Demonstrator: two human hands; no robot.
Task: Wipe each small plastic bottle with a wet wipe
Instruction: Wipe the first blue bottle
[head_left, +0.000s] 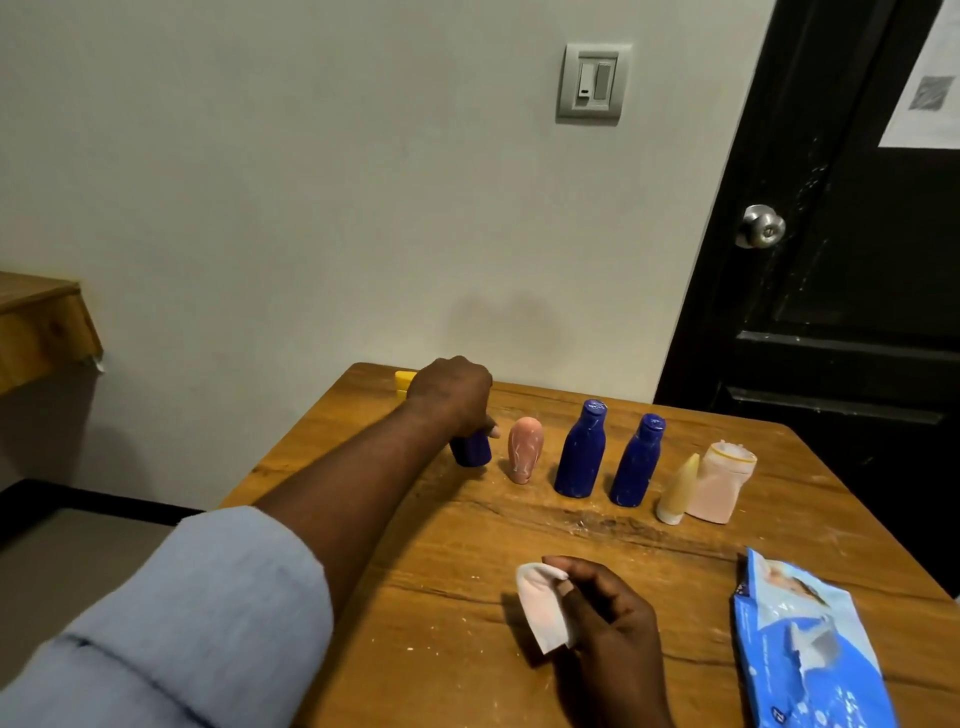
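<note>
A row of small plastic bottles stands across the wooden table (467, 545). My left hand (453, 395) is closed over the top of a dark blue bottle (471, 450) at the left end, which rests on the table. To its right stand a pink bottle (525, 450), two taller blue bottles (580, 451) (638, 461), a cream tube (678, 491) and a pale pink bottle (721, 483). A yellow bottle (404, 383) peeks out behind my left hand. Near the front, my right hand (608, 623) pinches a folded white wet wipe (543, 605).
A blue wet-wipe packet (800, 649) lies at the table's right front edge. The wall is close behind the table, and a black door (841, 260) with a metal knob stands at the right. A wooden shelf (41, 322) juts out at the left.
</note>
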